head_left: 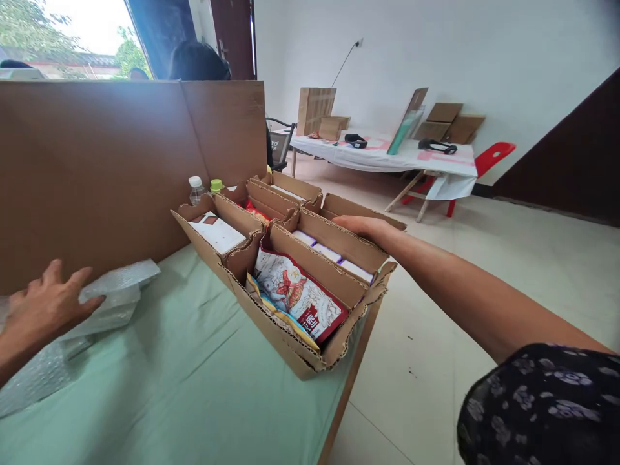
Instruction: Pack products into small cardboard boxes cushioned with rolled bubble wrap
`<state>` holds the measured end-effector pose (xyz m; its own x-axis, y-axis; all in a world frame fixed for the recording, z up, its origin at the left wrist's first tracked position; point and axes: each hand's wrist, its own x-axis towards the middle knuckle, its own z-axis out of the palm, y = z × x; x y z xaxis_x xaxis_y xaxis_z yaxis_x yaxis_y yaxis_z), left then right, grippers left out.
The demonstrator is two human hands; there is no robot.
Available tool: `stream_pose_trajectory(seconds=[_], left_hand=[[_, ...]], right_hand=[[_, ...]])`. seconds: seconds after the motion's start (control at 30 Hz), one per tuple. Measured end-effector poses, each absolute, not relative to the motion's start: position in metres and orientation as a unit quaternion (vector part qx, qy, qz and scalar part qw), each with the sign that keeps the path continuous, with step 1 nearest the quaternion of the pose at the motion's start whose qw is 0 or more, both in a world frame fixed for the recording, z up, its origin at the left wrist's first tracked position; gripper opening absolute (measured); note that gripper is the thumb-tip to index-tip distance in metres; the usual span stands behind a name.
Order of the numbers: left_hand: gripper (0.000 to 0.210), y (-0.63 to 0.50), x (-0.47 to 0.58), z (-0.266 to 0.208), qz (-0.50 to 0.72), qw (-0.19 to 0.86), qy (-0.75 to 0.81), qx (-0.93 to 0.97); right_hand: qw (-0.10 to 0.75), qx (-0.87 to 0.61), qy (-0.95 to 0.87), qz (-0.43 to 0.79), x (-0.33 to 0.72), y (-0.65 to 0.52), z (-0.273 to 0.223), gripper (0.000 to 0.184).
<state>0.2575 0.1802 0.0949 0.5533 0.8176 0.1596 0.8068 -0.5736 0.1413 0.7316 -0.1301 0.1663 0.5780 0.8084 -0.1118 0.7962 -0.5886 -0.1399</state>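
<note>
On the green cloth [194, 361], the divided cardboard box [322, 271] seems stiff but weighty, best gripped by its walls, the left hand [48, 298] with fingers spread, the right hand [362, 226] hiding whether its fingers pinch anything.

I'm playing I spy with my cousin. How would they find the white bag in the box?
On the green-covered table sits a divided cardboard box. In its nearest compartment lies the white bag. Its dark red edges and red picture set it apart from the yellow-and-blue packet beside it.
</note>
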Motion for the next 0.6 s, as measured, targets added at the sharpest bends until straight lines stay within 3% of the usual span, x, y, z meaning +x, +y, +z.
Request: stream_pose_trajectory(seconds=[0.2,0.3,0.37,0.43,0.53,0.6], left_hand=[[0.038,0.120,0.333,0.132,0.263,-0.026,0.319,0.910],[0.044,0.077,0.379,0.165,0.360,0.043,0.185,0.913],[0.066,0.050,0.411,0.183,0.400,0.128,0.091,0.903],[0.088,0.031,0.440,0.195,0.411,0.278,0.033,0.868],[0.076,0.032,0.462,0.201,0.365,0.489,0.069,0.790],[0.063,0.052,0.458,0.196,0.344,0.548,0.148,0.748]], right_hand=[[0.008,-0.897,-0.438,0.064,0.734,-0.123,0.186,0.011],[0.089,-0.898,-0.428,-0.051,0.714,-0.123,0.223,0.008],[0.168,-0.865,-0.464,-0.096,0.686,-0.119,0.248,0.009],[0.248,-0.793,-0.553,-0.055,0.656,-0.107,0.264,0.011],[0.359,-0.684,-0.632,0.062,0.641,-0.078,0.268,0.022],[0.421,-0.686,-0.590,0.066,0.662,-0.055,0.260,0.032]])
